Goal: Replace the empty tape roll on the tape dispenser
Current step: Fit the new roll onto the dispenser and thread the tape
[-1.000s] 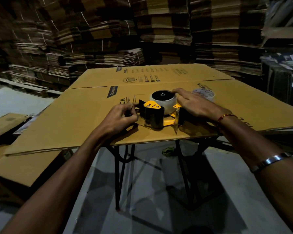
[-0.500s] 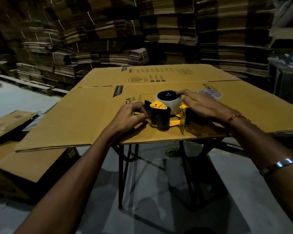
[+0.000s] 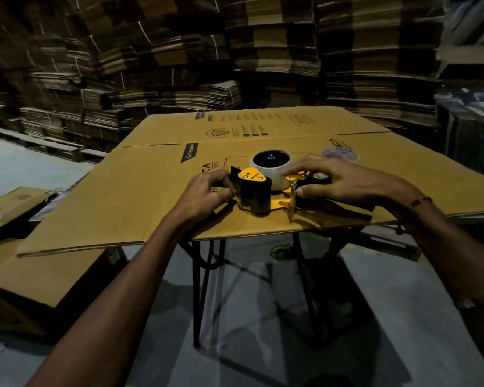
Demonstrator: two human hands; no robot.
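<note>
Head view, dim warehouse. A yellow-and-black tape dispenser (image 3: 259, 191) lies on its side on a flattened cardboard sheet (image 3: 140, 196) that covers a table whose dark metal legs (image 3: 199, 289) show beneath the near edge. A tape roll (image 3: 271, 170), pale on its outer wall and dark at the centre, sits on the dispenser's hub with its open face upward. The left hand (image 3: 207, 194) is at the dispenser's left end, fingers curled in a grip on the black part there; exactly which piece it pinches cannot be told in the low light. The right hand (image 3: 338, 182) rests over the dispenser's right side, fingers spread and nearly straight, fingertips touching the yellow frame just beside the roll, thumb low against the black handle; its grip is released, pressing instead of clasping. A second flat ring, apparently another roll (image 3: 340, 154), lies on the cardboard behind the right hand, apart from the dispenser. A red thread bracelet (image 3: 419, 201) circles the right wrist. Stacks of folded cartons (image 3: 179, 68) fill the background, and more cardboard sheets (image 3: 37, 277) lie at lower left on the floor.
</note>
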